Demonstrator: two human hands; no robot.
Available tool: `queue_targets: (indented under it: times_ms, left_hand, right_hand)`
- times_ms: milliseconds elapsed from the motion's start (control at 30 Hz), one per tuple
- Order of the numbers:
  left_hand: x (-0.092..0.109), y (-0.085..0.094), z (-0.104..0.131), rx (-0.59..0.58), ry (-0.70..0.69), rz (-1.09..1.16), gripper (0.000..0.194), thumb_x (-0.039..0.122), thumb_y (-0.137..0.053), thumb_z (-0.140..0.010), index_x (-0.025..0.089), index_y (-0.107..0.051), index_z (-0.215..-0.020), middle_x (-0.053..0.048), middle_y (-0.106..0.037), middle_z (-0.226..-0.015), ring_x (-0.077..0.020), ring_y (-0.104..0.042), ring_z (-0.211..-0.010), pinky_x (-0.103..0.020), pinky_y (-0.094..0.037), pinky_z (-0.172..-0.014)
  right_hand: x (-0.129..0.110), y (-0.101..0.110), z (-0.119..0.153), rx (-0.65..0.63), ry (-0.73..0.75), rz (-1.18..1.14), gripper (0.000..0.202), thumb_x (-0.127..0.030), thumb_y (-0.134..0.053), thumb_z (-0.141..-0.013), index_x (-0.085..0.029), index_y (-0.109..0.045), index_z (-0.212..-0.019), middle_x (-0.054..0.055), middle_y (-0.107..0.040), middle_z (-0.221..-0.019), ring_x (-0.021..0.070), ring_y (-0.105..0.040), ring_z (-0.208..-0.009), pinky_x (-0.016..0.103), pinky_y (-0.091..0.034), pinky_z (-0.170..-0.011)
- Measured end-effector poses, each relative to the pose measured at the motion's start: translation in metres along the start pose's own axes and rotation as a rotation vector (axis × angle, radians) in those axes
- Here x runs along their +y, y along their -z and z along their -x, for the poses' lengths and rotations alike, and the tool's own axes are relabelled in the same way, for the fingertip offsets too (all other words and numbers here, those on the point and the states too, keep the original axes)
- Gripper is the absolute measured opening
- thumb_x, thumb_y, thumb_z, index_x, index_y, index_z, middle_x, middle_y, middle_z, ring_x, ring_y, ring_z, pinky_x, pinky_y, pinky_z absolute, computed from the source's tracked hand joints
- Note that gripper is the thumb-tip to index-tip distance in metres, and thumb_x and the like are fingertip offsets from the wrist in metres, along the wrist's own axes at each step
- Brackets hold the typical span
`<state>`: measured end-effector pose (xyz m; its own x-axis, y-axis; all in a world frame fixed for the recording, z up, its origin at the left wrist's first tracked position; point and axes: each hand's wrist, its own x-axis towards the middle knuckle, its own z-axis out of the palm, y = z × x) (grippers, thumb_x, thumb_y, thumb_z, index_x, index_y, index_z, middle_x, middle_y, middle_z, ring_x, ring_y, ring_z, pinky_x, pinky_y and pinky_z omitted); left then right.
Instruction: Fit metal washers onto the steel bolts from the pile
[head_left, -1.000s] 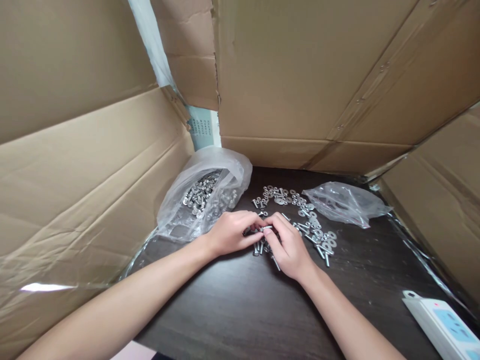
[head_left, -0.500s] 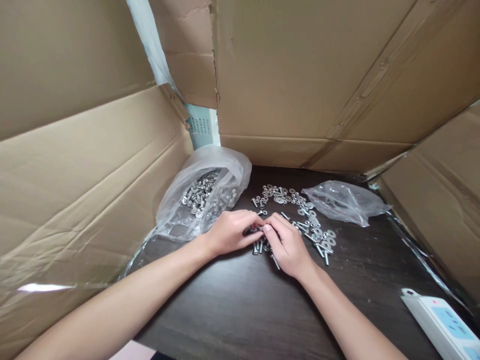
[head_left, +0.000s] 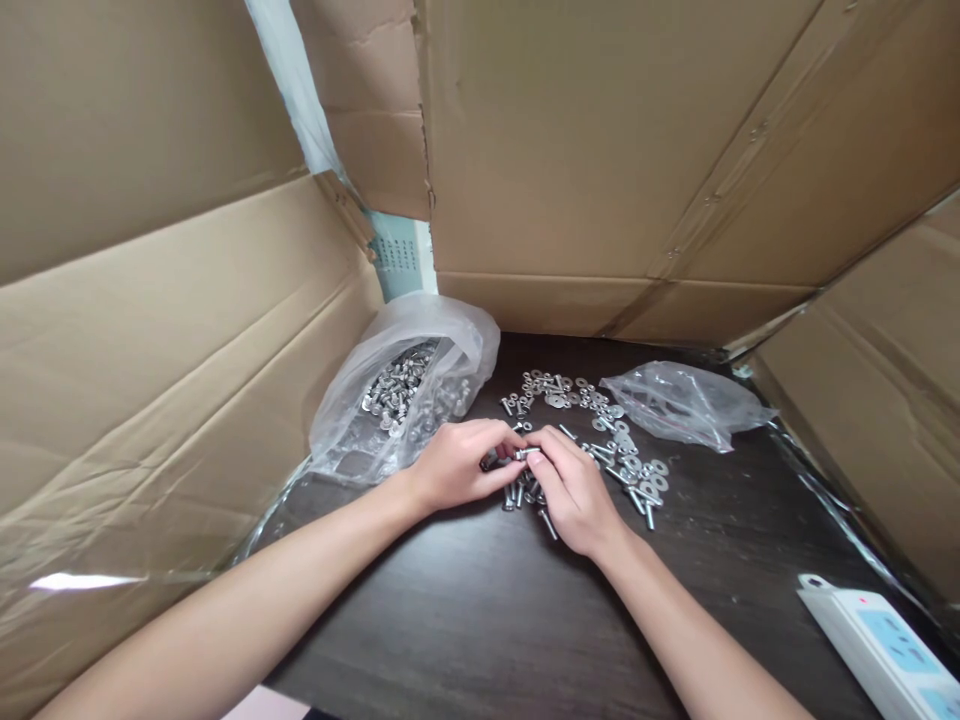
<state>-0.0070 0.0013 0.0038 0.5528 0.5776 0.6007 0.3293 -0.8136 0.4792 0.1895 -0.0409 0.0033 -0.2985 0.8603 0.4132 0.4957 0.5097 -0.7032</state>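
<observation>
Between the fingertips of both hands lies a small silvery bolt (head_left: 528, 454), held roughly level. My left hand (head_left: 466, 462) pinches its left end between thumb and fingers. My right hand (head_left: 573, 487) grips the other end with thumb and forefinger. Whether a nut or washer sits on the bolt is too small to make out. Under and just in front of the fingers lie several loose bolts (head_left: 549, 524). Beyond my right hand spreads a scatter of bolts, nuts and flat washers (head_left: 630, 465), partly hidden by that hand.
A clear plastic bag (head_left: 345, 425) full of bolts lies open at the back left. Another crumpled plastic bag (head_left: 679, 400) rests at the back right. A white power strip (head_left: 847, 640) lies at the right front. Cardboard walls (head_left: 600, 140) enclose the dark table (head_left: 465, 610).
More of the bolt now shows between the fingertips, as my fingers have shifted slightly around it. The view has moved a little; the loose hardware lies as before.
</observation>
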Motion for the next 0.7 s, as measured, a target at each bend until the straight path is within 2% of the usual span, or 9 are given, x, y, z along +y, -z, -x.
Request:
queue_targets:
  times_ms: [133, 233, 367, 467, 567, 633, 700]
  left_hand:
    - [0.001, 0.0, 0.001, 0.008, 0.027, 0.042, 0.014, 0.03, -0.065, -0.094, 0.017, -0.067, -0.098, -0.002, -0.073, -0.079, -0.0136, -0.069, -0.07, -0.023, -0.053, -0.067]
    - [0.002, 0.002, 0.002, 0.004, 0.101, 0.118, 0.015, 0.031, -0.069, -0.091, 0.017, -0.066, -0.095, 0.0, -0.071, -0.075, -0.0112, -0.066, -0.063, -0.02, -0.051, -0.063]
    - [0.005, 0.013, -0.001, 0.066, 0.181, 0.124, 0.017, 0.033, -0.066, -0.092, 0.018, -0.061, -0.088, 0.003, -0.064, -0.067, -0.0093, -0.06, -0.056, -0.019, -0.047, -0.058]
    - [0.002, 0.03, -0.006, 0.143, 0.173, -0.008, 0.025, 0.031, -0.055, -0.096, 0.019, -0.052, -0.074, 0.005, -0.054, -0.058, -0.0087, -0.049, -0.05, -0.021, -0.04, -0.055]
    - [-0.005, 0.052, -0.011, 0.184, 0.191, -0.22, 0.04, 0.032, -0.043, -0.097, 0.02, -0.037, -0.06, 0.004, -0.042, -0.051, -0.0098, -0.04, -0.047, -0.025, -0.03, -0.052]
    - [-0.011, 0.066, -0.014, 0.211, 0.277, -0.363, 0.045, 0.037, -0.04, -0.098, 0.02, -0.033, -0.057, 0.002, -0.042, -0.049, -0.0115, -0.04, -0.047, -0.027, -0.027, -0.054]
    - [-0.016, 0.077, -0.016, 0.215, 0.416, -0.503, 0.049, 0.046, -0.041, -0.098, 0.02, -0.038, -0.057, 0.0, -0.048, -0.051, -0.0143, -0.047, -0.051, -0.029, -0.027, -0.056]
  right_hand:
    - [0.0, -0.001, -0.001, 0.025, -0.011, 0.038, 0.023, -0.028, -0.039, -0.107, -0.021, -0.059, -0.099, 0.004, -0.063, -0.094, 0.0195, -0.06, -0.087, 0.034, -0.044, -0.08]
    - [0.001, -0.001, 0.0, 0.068, -0.009, 0.086, 0.022, -0.03, -0.04, -0.107, -0.021, -0.059, -0.102, 0.004, -0.064, -0.095, 0.0202, -0.06, -0.088, 0.034, -0.044, -0.08]
    - [0.0, -0.002, 0.002, 0.166, 0.026, 0.161, 0.02, -0.029, -0.041, -0.106, -0.021, -0.059, -0.105, 0.005, -0.065, -0.096, 0.0214, -0.061, -0.09, 0.035, -0.046, -0.08]
    - [-0.002, -0.002, 0.002, 0.229, 0.059, 0.197, 0.018, -0.027, -0.042, -0.106, -0.02, -0.059, -0.107, 0.004, -0.065, -0.093, 0.0212, -0.061, -0.087, 0.035, -0.046, -0.078]
    - [-0.003, -0.003, 0.002, 0.255, 0.075, 0.201, 0.018, -0.027, -0.042, -0.105, -0.02, -0.059, -0.108, 0.004, -0.064, -0.091, 0.0205, -0.061, -0.085, 0.034, -0.047, -0.077]
    - [-0.003, -0.003, 0.002, 0.261, 0.08, 0.193, 0.018, -0.027, -0.042, -0.105, -0.02, -0.058, -0.108, 0.004, -0.064, -0.091, 0.0205, -0.061, -0.084, 0.034, -0.048, -0.076]
    - [-0.003, -0.003, 0.001, 0.261, 0.08, 0.183, 0.019, -0.027, -0.041, -0.106, -0.02, -0.058, -0.108, 0.005, -0.065, -0.092, 0.0208, -0.062, -0.085, 0.035, -0.048, -0.076]
